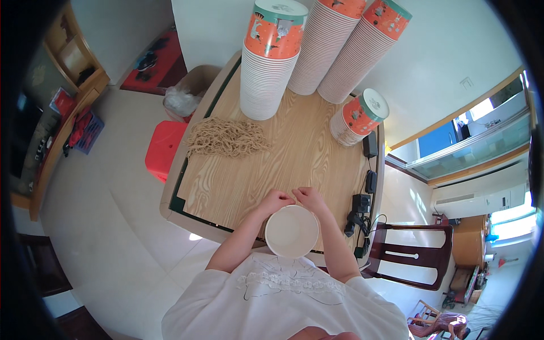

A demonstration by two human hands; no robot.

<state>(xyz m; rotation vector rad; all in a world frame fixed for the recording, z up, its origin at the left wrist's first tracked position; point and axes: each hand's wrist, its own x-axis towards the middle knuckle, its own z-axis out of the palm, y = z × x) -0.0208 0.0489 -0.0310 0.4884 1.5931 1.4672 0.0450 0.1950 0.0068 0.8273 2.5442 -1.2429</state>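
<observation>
Beyond the white paper bucket [292,232], judged light, dentable and best gripped around its sides, the left hand [276,201] and right hand [310,199] are curled narrow, any pinched item indiscernible.

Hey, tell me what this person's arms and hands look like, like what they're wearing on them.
Both the left hand and right hand are ungloved, and the forearms are bare, with no watch or bracelet visible. The white top has short, loose sleeves and a frilly white trim with thin dark lines across the chest.
</observation>
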